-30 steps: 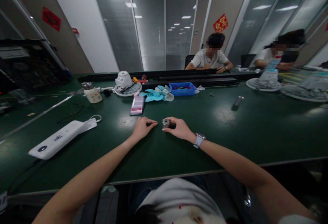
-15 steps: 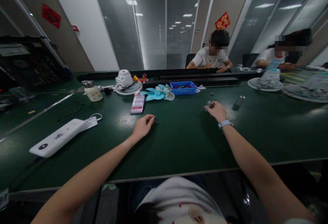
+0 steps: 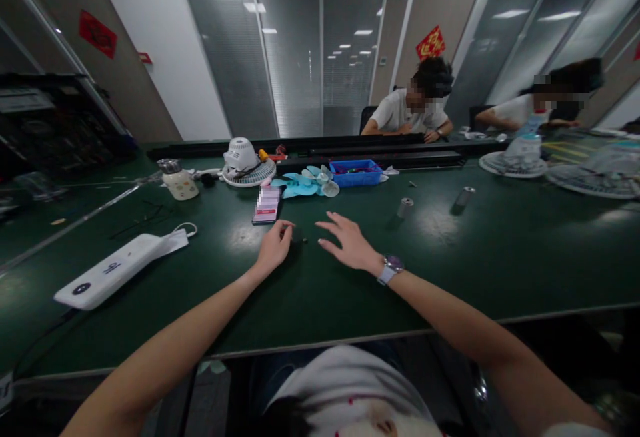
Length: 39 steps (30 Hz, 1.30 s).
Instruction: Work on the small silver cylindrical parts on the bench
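My left hand (image 3: 274,249) rests low over the green table with its fingers curled. A small dark thing (image 3: 304,241) shows just past its fingertips; whether it is part of what the hand grips cannot be made out. Facing it from the right is my right hand (image 3: 346,244), fingers spread and holding nothing, a short gap away from the left. Behind and to the right of that hand, a silvery metal cylinder (image 3: 406,208) stands upright on the table. Another such cylinder (image 3: 466,196) stands farther right.
Beyond my left hand lie a phone (image 3: 267,204), light-blue fan blades (image 3: 305,182) and a blue bin (image 3: 356,173). A white fan part (image 3: 243,157), a cream bottle (image 3: 179,180) and a white power strip-like box (image 3: 120,270) are left. Two people sit across the table.
My right hand has let go of the nearer metal cylinder, leaving it standing, and has swung left towards my left hand with its fingers opened. My left hand stays nearly in place.
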Tool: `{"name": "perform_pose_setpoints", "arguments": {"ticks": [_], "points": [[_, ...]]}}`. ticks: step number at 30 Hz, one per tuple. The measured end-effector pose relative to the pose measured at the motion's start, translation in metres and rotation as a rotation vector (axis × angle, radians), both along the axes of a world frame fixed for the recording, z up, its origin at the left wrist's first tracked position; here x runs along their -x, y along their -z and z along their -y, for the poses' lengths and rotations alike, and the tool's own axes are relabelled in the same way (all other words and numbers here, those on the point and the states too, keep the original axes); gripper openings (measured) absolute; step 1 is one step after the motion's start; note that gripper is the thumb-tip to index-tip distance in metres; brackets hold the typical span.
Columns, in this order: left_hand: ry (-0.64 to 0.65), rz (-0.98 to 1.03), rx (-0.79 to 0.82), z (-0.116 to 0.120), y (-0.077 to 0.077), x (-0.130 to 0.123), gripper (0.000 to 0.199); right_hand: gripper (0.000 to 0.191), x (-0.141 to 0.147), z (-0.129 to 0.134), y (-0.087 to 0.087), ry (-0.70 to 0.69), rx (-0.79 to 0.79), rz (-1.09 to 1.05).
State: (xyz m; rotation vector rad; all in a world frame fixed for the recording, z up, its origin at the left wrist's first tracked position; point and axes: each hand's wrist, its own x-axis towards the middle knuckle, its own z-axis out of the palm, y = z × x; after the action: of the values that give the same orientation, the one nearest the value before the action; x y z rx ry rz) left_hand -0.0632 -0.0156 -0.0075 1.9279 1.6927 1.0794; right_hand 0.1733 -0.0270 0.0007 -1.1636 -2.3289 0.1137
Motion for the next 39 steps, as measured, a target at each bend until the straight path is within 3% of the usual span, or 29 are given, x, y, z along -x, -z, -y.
{"name": "perform_pose_setpoints", "arguments": {"ticks": [2,4,17,22,26,34,39], "points": [[0.006,0.011,-0.001,0.001,0.0,0.0,0.026,0.055,0.025,0.011,0.006,-0.182,0.092,0.085],[0.01,0.005,-0.004,0.002,-0.001,0.0,0.025,0.056,0.037,0.015,0.01,-0.238,0.134,0.131],[0.032,-0.009,0.005,0.0,0.001,-0.001,0.023,0.06,0.037,0.005,0.008,-0.232,0.162,0.157],[0.04,-0.013,0.011,0.001,0.001,-0.001,0.023,0.041,0.03,-0.001,0.007,-0.189,0.033,0.062],[0.035,-0.019,0.024,0.002,0.0,-0.001,0.024,0.026,0.006,-0.013,-0.001,0.001,-0.121,-0.098],[0.045,-0.032,0.024,0.001,0.002,-0.001,0.025,0.029,-0.093,-0.046,-0.023,0.64,-0.358,-0.146],[0.058,-0.034,0.007,0.001,0.002,0.0,0.025,0.031,-0.141,-0.057,-0.024,0.901,-0.255,-0.108]]}}
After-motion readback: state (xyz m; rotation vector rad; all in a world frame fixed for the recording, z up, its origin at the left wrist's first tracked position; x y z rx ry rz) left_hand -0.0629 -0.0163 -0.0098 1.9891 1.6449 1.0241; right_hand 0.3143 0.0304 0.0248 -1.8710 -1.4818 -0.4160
